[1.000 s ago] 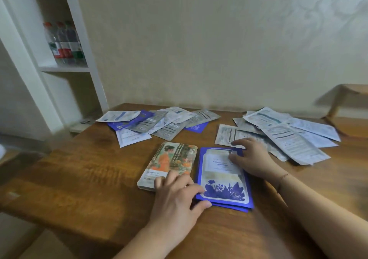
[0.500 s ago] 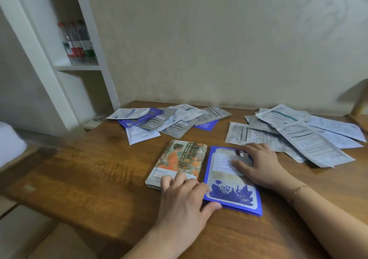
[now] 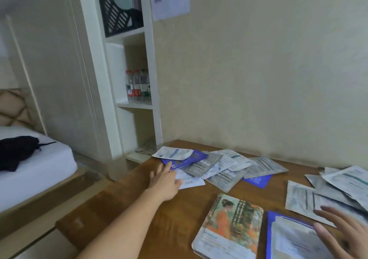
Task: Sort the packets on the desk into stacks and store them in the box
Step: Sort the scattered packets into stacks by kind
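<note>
Wooden desk [image 3: 163,215], sorting barely begun: left hand [image 3: 166,181], fingers spread, reaches the loose far pile [image 3: 209,166]; an orange-print stack [image 3: 229,227] and a blue stack [image 3: 288,236] stand squared; right hand [image 3: 342,236] hovers wide, holding nothing, beside the unsorted white packets [image 3: 326,191]. No box in sight.

Loose grey, white and blue packets [image 3: 215,166] lie fanned at the desk's far left. Nearer sit an illustrated stack [image 3: 229,226] and, just beside it, a blue stack [image 3: 292,238].
</note>
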The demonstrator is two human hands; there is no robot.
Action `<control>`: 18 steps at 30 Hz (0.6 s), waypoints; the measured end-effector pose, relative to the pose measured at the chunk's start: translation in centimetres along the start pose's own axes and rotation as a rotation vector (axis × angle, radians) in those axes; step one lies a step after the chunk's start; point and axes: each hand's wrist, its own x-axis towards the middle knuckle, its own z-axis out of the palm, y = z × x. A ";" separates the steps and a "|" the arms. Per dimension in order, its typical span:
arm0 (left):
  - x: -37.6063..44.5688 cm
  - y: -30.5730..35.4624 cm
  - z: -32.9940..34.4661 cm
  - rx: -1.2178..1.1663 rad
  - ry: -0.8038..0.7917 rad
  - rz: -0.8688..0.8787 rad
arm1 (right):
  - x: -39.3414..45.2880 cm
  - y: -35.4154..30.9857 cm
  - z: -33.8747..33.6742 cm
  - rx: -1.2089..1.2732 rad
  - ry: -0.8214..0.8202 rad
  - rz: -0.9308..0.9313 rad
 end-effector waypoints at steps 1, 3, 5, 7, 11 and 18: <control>0.8 -0.5 0.3 0.018 -0.038 -0.008 | 0.0 0.1 0.3 0.035 0.026 0.008; 1.9 -0.8 0.6 0.021 -0.065 -0.004 | -0.1 0.0 1.0 0.090 0.066 -0.011; 2.3 -0.8 0.8 0.018 -0.059 -0.003 | 0.0 -0.2 1.2 0.125 0.075 -0.056; 2.0 -0.8 0.9 0.028 -0.007 0.017 | 0.3 -0.4 0.7 0.148 0.080 -0.102; -0.5 -0.8 0.9 0.066 0.260 0.192 | 0.4 -0.6 0.2 0.080 0.023 -0.171; -5.4 -1.0 2.2 0.089 0.689 0.744 | 0.2 -7.0 2.1 -0.173 0.041 -0.478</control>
